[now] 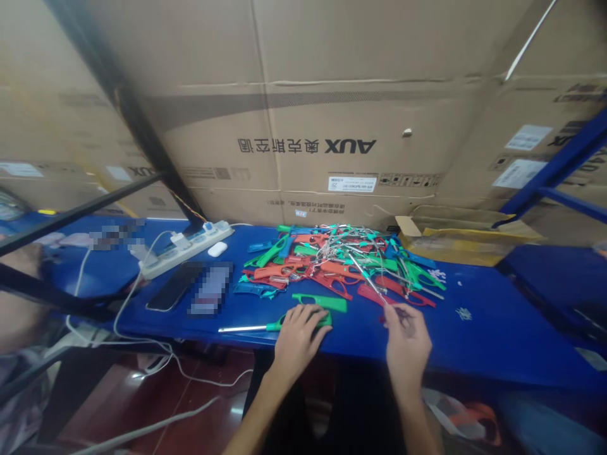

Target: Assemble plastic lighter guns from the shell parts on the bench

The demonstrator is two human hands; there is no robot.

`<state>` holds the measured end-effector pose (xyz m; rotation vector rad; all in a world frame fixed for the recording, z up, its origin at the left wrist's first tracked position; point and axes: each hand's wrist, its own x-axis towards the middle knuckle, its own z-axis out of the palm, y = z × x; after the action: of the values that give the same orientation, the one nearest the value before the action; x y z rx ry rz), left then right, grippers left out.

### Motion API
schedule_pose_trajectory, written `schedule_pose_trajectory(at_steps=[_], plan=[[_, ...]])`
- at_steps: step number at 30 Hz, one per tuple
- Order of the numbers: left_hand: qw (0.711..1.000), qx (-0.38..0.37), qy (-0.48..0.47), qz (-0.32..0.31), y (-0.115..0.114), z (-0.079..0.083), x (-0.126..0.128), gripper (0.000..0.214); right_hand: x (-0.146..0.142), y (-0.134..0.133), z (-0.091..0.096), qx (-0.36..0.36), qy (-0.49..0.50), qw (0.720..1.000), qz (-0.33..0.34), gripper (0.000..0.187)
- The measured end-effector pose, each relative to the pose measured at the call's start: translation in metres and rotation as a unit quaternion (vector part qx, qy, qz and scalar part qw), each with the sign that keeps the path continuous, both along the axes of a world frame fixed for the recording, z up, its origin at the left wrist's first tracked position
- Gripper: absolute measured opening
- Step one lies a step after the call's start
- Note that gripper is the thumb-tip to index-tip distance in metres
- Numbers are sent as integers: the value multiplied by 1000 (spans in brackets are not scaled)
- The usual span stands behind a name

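Observation:
My left hand [303,338] is curled over a green long-nosed lighter [322,318] at the table's front edge. The lighter's silver nozzle [243,328] points left from under the fingers. Just beyond lies a separate green lighter handle piece [321,303]. My right hand [408,338] is closed in a pinch around the lower end of a thin metal rod [372,285], which slants up and left over the pile. Something dark red shows between those fingers, too blurred to name. Ahead of both hands is a heap of red, green, blue and orange lighter parts [332,268], with wires and metal tubes.
At the left are a white power strip [190,246], a white earbud case [217,249] and a dark phone [175,287], with a blurred-out device beside it. An open cardboard box [465,243] stands back right. Large cartons [303,114] rise behind. Another person's arm [19,316] is far left.

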<state>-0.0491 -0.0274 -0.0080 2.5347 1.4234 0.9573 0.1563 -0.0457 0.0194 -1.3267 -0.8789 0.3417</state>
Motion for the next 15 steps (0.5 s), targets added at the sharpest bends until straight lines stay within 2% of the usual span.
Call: schedule_pose_trajectory(at_steps=[4, 6, 9, 11, 13, 15], plan=[[1000, -10, 14, -20, -3, 6, -4, 36, 29, -20, -4, -58, 126, 990, -23, 38], [999, -7, 39, -22, -5, 10, -12, 46, 40, -27, -9, -93, 123, 987, -39, 44], [997, 1, 81, 4, -8, 12, -34, 60, 57, -30, -18, -143, 77, 986, -44, 50], [995, -6, 92, 34, -8, 10, -51, 58, 68, -27, -25, -174, 41, 984, -23, 53], [994, -25, 97, 48, -6, 7, -65, 49, 77, -24, -31, -203, -42, 978, 9, 53], [994, -44, 95, 43, -5, 6, -72, 41, 84, -21, -36, -208, -170, 962, 45, 50]])
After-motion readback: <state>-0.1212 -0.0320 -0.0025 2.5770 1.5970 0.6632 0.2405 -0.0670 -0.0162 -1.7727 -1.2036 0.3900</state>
